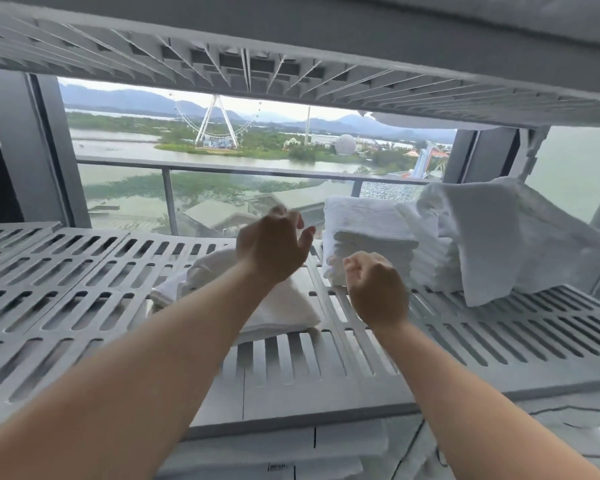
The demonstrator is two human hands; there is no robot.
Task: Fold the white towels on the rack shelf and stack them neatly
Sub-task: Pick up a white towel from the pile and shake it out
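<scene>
Just under left hand [274, 249] lies a towel [284, 311], beside right hand [378, 292]

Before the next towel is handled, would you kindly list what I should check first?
1. Left hand free: ok, holds nothing.
2. Right hand free: ok, curled, empty.
3. Unstacked towel within reach on the slatted shelf: ok, under the left forearm.
4. Folded towel stack tidy: ok.
5. Draped towel folded: not ok, slumped over the right-hand pile.
</scene>
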